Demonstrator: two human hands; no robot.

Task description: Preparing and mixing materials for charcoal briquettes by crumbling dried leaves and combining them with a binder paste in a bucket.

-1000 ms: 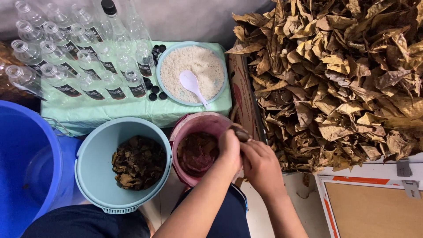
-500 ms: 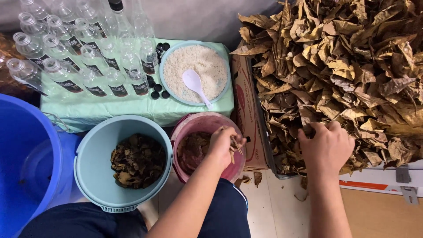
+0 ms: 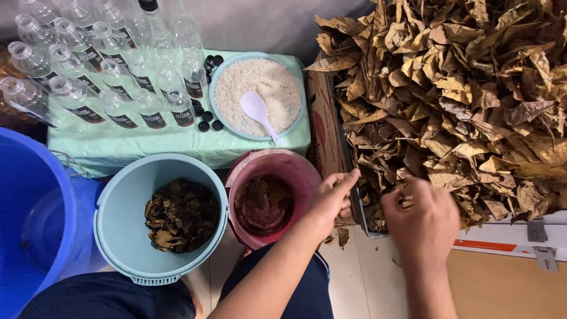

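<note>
A big heap of dry brown leaves (image 3: pixel 460 100) fills a cardboard box (image 3: pixel 322 127) on the right. My right hand (image 3: pixel 422 215) is curled at the heap's near edge, its fingertips pinching leaves. My left hand (image 3: pixel 332 198) lies between the box and a pink bucket (image 3: pixel 295 165) of dark reddish-brown paste. Its fingers stretch toward the leaves and hold nothing. A light blue bucket (image 3: pixel 121 195) to the left holds dark wet leaves (image 3: pixel 180 215).
On a green-covered stand (image 3: pixel 177 150) lie several clear bottles (image 3: pixel 100 77), black caps (image 3: pixel 208 123) and a pale blue plate (image 3: pixel 220 82) of white grains with a white spoon (image 3: pixel 257 112). A large blue tub (image 3: pixel 35 195) stands at the far left. Leaf crumbs lie on the tiled floor (image 3: pixel 366 277).
My left hand has left the pink bucket and moved right toward the box. My right hand has drawn back from deeper in the heap to its near edge.
</note>
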